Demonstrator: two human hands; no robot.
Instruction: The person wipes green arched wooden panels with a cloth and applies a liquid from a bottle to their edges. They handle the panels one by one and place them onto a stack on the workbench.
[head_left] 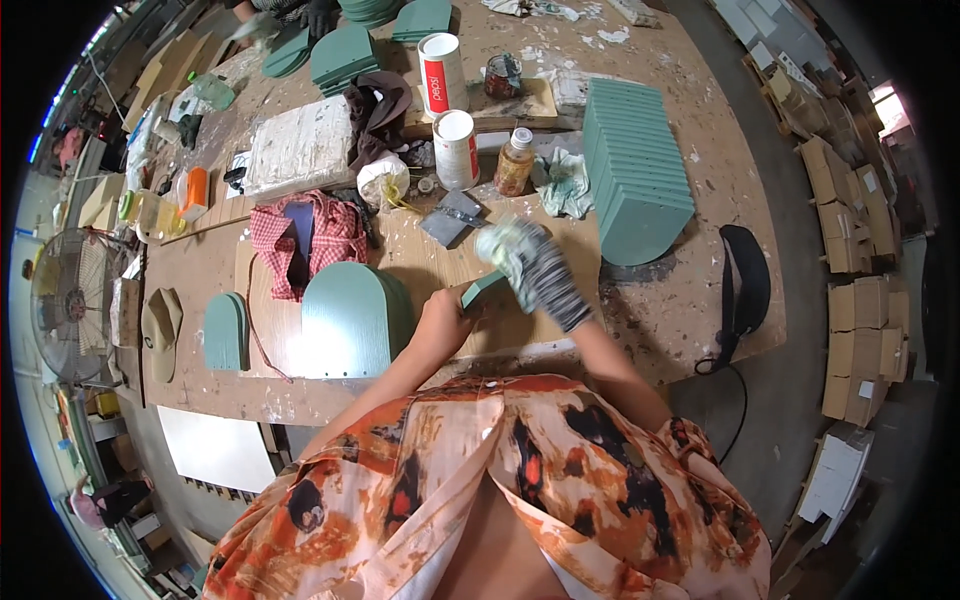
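My bare left hand (445,316) is closed on the end of a small green board (484,288), which is tilted on edge above the table. Just to its right is my right hand (548,280), in a grey striped knit glove. It grips a crumpled, pale green-stained rag (503,246) against or close to the board's far end; motion blurs the rag and the fingers. Left of my hands stand round-topped green boards (350,318) in a stack, and a smaller green stack (226,330) lies beyond them. A long row of green boards (640,160) leans together at the right.
Behind my hands are a grey sanding block (452,220), white canisters (457,150), a bottle of amber liquid (515,162) and another stained rag (565,184). A red checked cloth (335,235) lies left. A black strap-like object (745,290) rests near the table's right edge.
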